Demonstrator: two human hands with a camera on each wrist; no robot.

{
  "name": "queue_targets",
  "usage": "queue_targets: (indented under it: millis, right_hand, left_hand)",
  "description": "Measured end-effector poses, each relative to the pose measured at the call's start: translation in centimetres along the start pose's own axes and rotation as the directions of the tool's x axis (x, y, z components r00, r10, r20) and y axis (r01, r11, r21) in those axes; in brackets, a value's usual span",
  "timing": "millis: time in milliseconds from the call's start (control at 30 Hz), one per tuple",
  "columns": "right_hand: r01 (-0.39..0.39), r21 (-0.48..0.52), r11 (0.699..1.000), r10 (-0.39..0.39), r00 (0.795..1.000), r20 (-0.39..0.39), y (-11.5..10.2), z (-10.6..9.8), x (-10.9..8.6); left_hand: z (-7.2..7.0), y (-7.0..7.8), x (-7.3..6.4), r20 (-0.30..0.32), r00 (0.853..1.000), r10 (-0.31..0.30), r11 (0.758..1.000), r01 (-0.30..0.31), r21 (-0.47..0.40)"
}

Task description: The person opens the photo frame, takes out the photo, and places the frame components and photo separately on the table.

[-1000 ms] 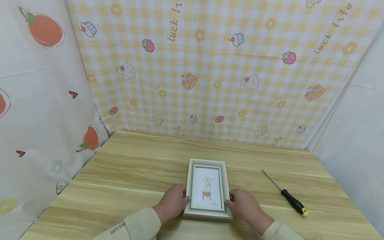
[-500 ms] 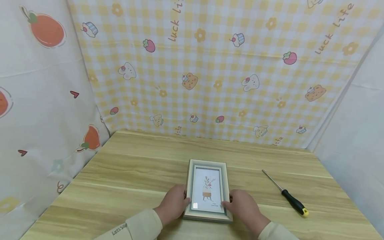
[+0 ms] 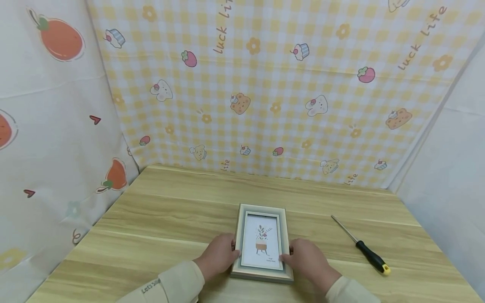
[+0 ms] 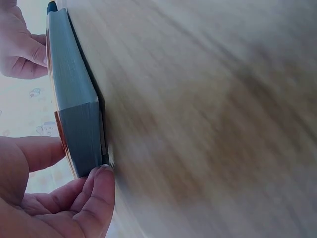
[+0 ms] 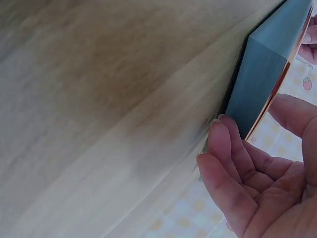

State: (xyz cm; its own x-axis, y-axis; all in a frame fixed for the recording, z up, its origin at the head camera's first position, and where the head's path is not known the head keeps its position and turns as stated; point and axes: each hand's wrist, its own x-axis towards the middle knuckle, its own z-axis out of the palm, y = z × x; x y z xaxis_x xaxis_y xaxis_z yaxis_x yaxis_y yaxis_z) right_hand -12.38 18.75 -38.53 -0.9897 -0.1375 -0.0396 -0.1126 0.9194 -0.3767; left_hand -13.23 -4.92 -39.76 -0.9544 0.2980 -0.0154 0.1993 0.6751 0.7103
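Observation:
A picture frame (image 3: pixel 262 270) with a pale, blue-grey border lies face up near the front of the table, its inner sheet showing a potted plant drawing. At its left edge my left hand (image 3: pixel 219 256) grips it, thumb over the front. My right hand (image 3: pixel 308 260) holds the opposite edge the same way. In the left wrist view the left fingers (image 4: pixel 101 188) curl under the frame's blue-grey side (image 4: pixel 81 134). The right wrist view has the right fingertips (image 5: pixel 220 134) at the underside and the thumb on the front rim.
A screwdriver (image 3: pixel 371 256) with a black and yellow handle lies on the wooden table (image 3: pixel 159 219) to the right, shaft pointing back and left. A checked cloth (image 3: pixel 257 84) hangs behind the table, with white cloths at both sides.
The far edge of the picture frame sits slightly lower in the head view. My right thumb has moved further in over the frame's front. Both hands keep their hold.

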Motion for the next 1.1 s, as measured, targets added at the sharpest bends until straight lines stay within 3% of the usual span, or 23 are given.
queue_targets:
  millis: [467,1100]
  right_hand:
    - [0.003,0.031,1.0,-0.002,0.999,-0.041,0.1,-0.3,0.2]
    - [0.075,0.033,0.997,-0.071,0.992,-0.107,0.1,-1.1,0.8]
  left_hand:
    - [0.0,0.0,-0.2,-0.021,1.0,0.013,1.0,-0.014,-0.028]
    - [-1.3,0.7,1.1,-0.052,0.999,0.015,0.999,-0.016,-0.036]
